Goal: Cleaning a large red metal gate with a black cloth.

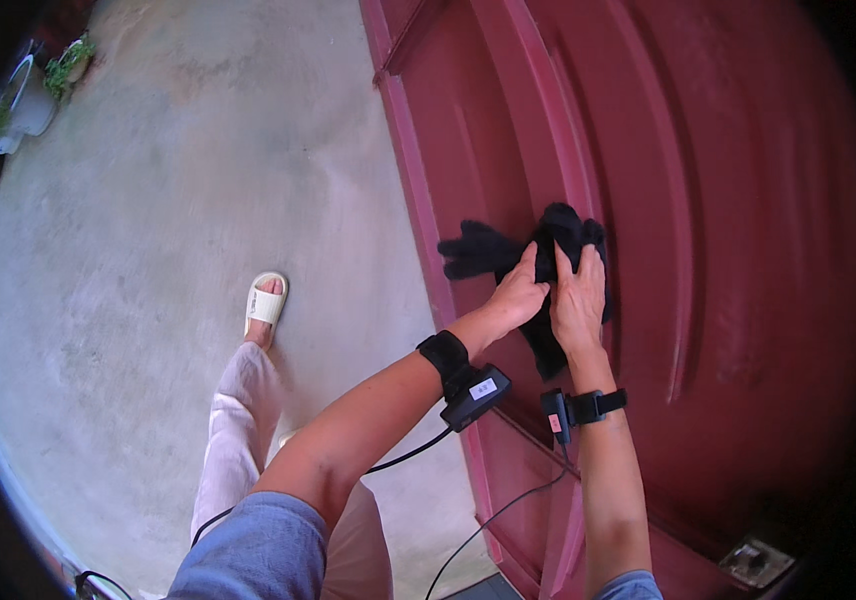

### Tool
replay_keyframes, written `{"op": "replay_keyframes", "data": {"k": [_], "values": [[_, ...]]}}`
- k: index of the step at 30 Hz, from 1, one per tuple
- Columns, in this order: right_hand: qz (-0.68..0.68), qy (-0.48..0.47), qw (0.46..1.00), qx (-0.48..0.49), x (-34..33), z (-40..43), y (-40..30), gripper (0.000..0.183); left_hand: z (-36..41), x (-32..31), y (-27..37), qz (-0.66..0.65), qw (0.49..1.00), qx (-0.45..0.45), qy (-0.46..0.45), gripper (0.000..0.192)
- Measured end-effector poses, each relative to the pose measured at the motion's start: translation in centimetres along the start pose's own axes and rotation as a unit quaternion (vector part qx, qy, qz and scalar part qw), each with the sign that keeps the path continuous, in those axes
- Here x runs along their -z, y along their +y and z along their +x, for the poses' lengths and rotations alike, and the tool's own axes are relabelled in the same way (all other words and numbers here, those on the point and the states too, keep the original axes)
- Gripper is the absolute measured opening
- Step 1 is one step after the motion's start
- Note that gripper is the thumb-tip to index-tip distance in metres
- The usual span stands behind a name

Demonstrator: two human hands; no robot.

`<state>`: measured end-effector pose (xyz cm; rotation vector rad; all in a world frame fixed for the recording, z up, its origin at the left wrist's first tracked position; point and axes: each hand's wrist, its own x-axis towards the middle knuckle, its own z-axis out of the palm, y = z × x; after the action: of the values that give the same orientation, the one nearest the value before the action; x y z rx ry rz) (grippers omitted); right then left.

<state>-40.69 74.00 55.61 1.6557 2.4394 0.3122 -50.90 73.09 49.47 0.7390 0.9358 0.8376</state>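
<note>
Both of my hands are at a dark, bunched cloth [477, 251] against a red ribbed metal panel [653, 315]. My left hand [522, 294] reaches in from the lower left, its fingers pressed into the folds. Close beside it on the right, my right hand [580, 296] has its fingertips in the upper folds, partly hidden by the fabric. One part of the cloth sticks out to the left over the panel's edge strip, and another hangs below between my hands. Each wrist wears a black strap with a small device and a cable.
A concrete floor [195, 187] lies to the left of the panel. White and green potted plants [72, 66] and a white container [30, 101] stand at the upper left. A metal fitting [756, 562] sits at the lower right. Cables run down from both wrist devices.
</note>
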Motion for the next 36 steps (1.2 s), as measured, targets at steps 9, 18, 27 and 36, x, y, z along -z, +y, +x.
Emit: {"op": "replay_keyframes", "data": {"k": [9, 18, 27, 36], "values": [[0.000, 0.085, 0.995, -0.047, 1.0, 1.6, 1.6, 0.055, 0.4, -0.2, 2.6, 0.008, 0.995, -0.091, -0.028, 0.069], [0.016, 0.180, 0.977, -0.111, -4.1, -3.1, 2.3, 0.050, -1.6, 1.0, -3.8, 0.163, 0.979, -0.120, -0.024, 0.063], [-0.045, 0.178, 0.977, -0.112, -1.7, 0.8, 3.4, 0.045, 1.2, 2.7, -5.5, 0.208, 0.971, -0.119, 0.003, 0.064], [0.091, 0.184, 0.975, -0.080, -3.4, 5.5, 1.3, 0.045, 1.3, 4.0, -0.6, 0.295, 0.933, -0.196, 0.068, 0.064]]}}
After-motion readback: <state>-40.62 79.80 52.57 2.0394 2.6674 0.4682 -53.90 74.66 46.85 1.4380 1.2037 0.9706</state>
